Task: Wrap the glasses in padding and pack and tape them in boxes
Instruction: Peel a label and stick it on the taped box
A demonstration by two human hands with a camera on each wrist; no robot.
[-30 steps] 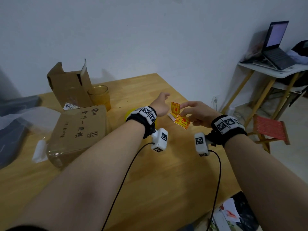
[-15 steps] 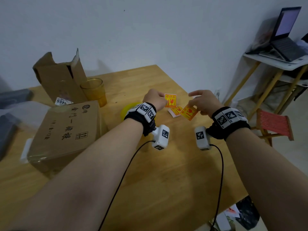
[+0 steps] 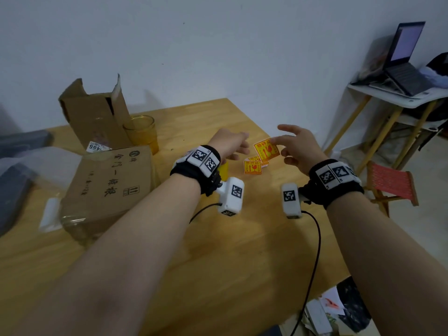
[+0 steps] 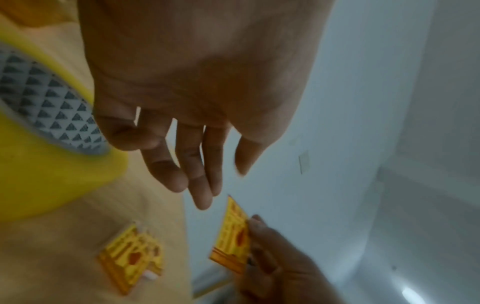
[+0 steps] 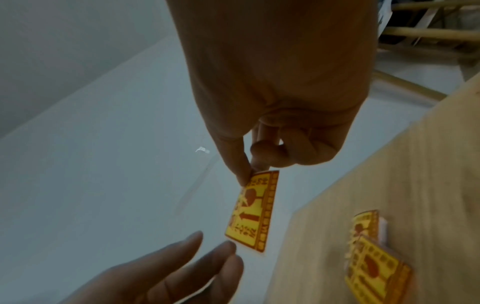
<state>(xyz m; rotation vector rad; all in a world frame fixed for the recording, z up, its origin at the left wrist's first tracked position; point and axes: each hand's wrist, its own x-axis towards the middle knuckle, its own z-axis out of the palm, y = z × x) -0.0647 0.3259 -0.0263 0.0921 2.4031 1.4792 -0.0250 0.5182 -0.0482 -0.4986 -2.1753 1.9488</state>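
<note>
My right hand (image 3: 278, 144) pinches a yellow and red fragile sticker (image 3: 266, 150) by its top corner between thumb and forefinger (image 5: 237, 164), holding it above the table edge. My left hand (image 3: 241, 151) hovers just left of the sticker with its fingers (image 4: 200, 185) straight, and it holds nothing. A small stack of the same stickers (image 3: 252, 167) lies on the wooden table (image 3: 242, 251) below the hands. A taped cardboard box (image 3: 109, 187) lies at the left. Behind it stand an open cardboard box (image 3: 94, 112) and an amber glass (image 3: 141, 132).
A yellow tape roll (image 4: 39, 164) sits under my left wrist, mostly hidden in the head view. Clear plastic wrap (image 3: 31, 163) lies at the far left. Beyond the table's right edge are a red stool (image 3: 390, 183) and a side table with a laptop (image 3: 402, 57).
My left hand has let go of the sticker it pinched half a second ago and opened. My right hand now holds a sticker upright, higher than before.
</note>
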